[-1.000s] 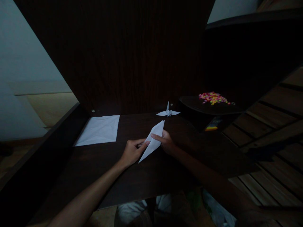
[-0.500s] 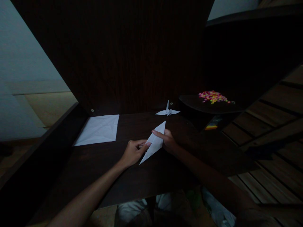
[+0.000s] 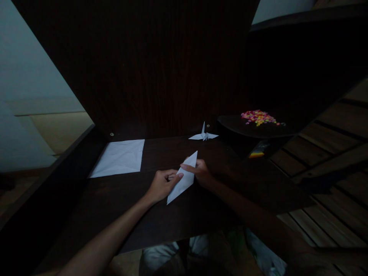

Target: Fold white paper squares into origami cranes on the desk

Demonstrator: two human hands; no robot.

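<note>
A white folded paper [image 3: 185, 181], a long slanted diamond shape, is held between both hands above the dark desk. My left hand [image 3: 163, 185] grips its left edge, thumb on top and fingers behind. On the upper right side my right hand [image 3: 201, 172] pinches it, its thumb lying across the face. The paper's upper tip points away from me and to the right; its lower tip points toward me. Behind it stands a finished white origami crane [image 3: 204, 136]. A creased white sheet [image 3: 119, 158] lies flat at the left.
Small colourful pieces [image 3: 260, 117] are heaped on a dark curved shelf [image 3: 230, 124] at the right. Under that shelf is a box-like item with a yellow-orange edge [image 3: 256, 155]. A raised side panel [image 3: 51, 184] bounds the desk on the left, a tall dark panel [image 3: 161, 69] at the back.
The folded paper has shifted slightly down and left, toward me. My right thumb has slid left with it, further across the paper. My left hand has hardly moved.
</note>
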